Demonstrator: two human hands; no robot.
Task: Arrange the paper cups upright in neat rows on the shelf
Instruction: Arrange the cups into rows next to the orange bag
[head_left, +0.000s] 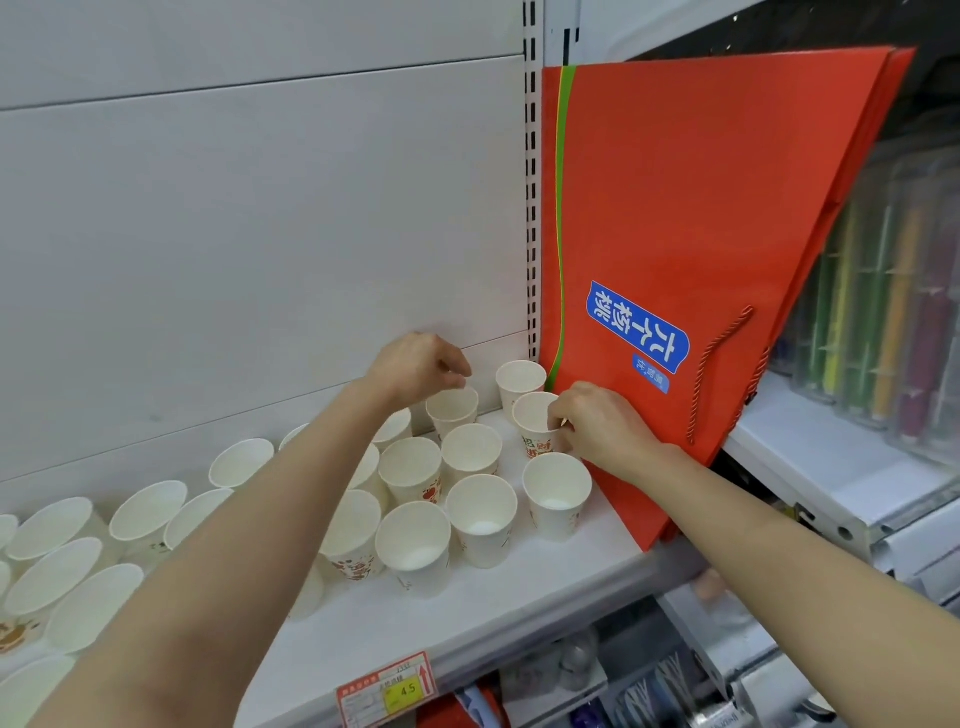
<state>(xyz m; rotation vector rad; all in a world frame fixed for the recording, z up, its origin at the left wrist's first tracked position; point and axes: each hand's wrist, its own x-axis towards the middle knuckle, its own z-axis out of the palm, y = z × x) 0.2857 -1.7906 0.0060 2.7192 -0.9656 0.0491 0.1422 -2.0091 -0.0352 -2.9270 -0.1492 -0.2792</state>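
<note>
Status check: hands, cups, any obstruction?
Right hand pinches cup rim. Left hand hovers curled above back-row cup. Red bag leans beside the rows.

white shelf (519, 613), upright paper cups (415, 540), red bags (701, 234)

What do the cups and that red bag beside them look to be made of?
Cups: thin matte white paper by the look, with rolled rims and red print outside. Red bag: stiff coated paper or card, probably; it leans flat with sharp edges, a faint sheen and a twisted cord handle.
</note>
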